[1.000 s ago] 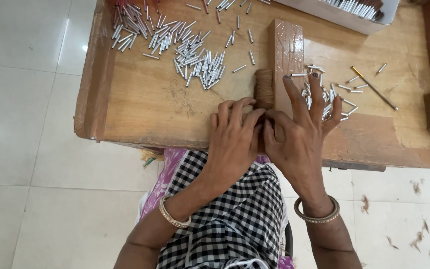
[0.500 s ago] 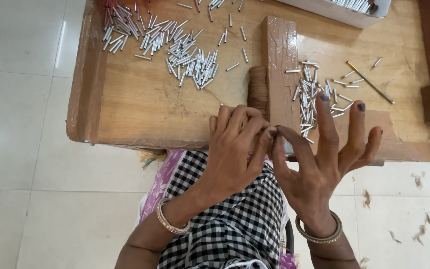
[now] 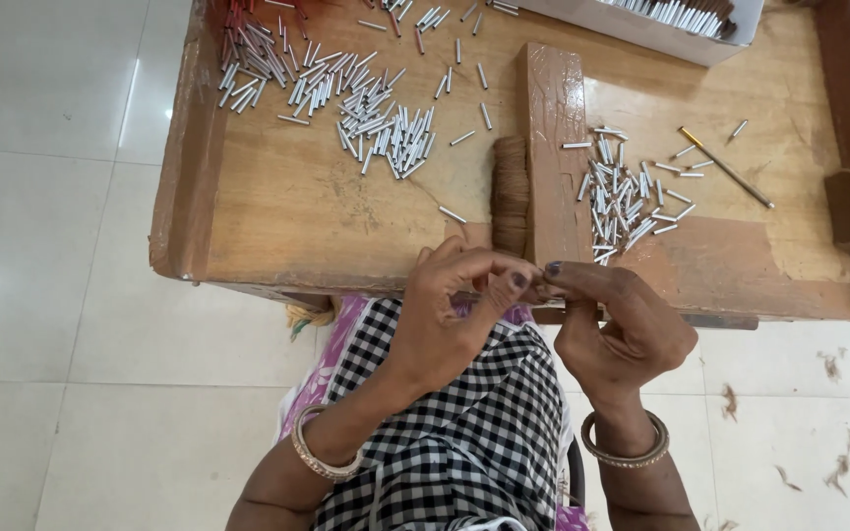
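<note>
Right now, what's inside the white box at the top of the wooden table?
The white box holds a row of small silver tubes lying side by side. Its upper part runs out of the picture, so the rest of its contents cannot be seen.

Brown wooden bench [image 3: 327, 216]; silver metal tubes [image 3: 386, 133] scattered far left; black-and-white checked cloth [image 3: 464, 433] near; pale grey floor tiles [image 3: 51, 295]; dark-painted nails on fingers [image 3: 518, 279].

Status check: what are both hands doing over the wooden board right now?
Left hand and right hand fingertips pinched together at wooden board near edge. Held item too small to tell. Silver tubes lie just beyond; nothing between.
</note>
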